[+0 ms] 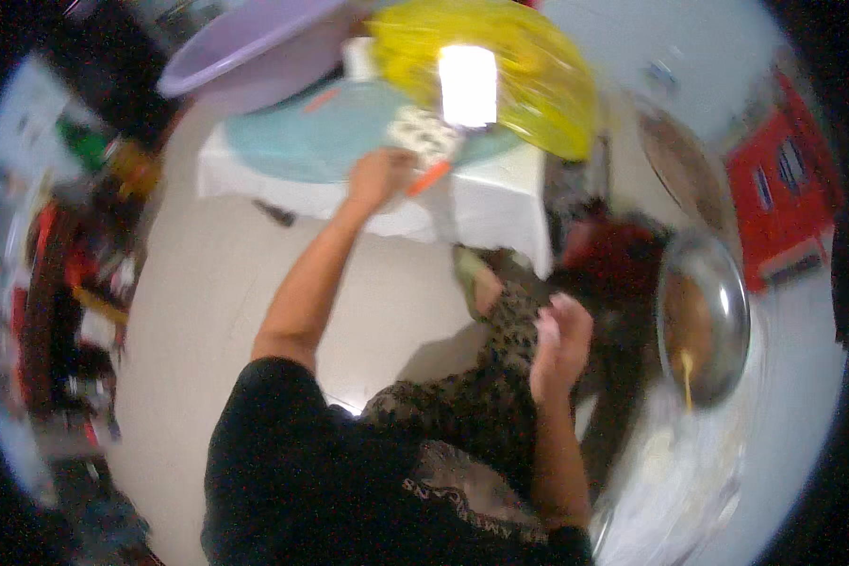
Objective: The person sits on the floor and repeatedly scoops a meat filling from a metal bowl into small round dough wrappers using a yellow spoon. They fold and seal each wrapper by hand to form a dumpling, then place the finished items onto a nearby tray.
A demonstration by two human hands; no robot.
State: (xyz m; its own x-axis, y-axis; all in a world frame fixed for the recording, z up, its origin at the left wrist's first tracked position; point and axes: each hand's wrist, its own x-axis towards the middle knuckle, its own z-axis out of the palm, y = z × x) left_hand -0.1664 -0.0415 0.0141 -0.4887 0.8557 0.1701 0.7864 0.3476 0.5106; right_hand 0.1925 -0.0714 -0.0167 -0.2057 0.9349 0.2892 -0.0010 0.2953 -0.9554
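My left hand (382, 177) reaches over the front edge of a low table with a white cloth (495, 187) and a round teal mat (290, 145). Its fingertips are at a whitish item with dark spots (424, 131), beside an orange strip-like thing (429, 178); blur hides whether they grip either. Behind stand a yellow plastic bag (545, 78) and a glaring white rectangle (468, 85). My right hand (564, 339) is raised above my patterned trousers, fingers partly bent and apart, nothing clearly in it. Its fingertips look whitish. Another orange piece (322, 100) lies on the mat.
A large lilac plastic basin (269, 64) stands at the back left. On the right are a metal bowl (729, 318) with brown contents and a yellow handle-like stick (687, 378), a round brown tray or board (683, 170), and a red container (778, 184). A small dark object (276, 212) lies on the floor.
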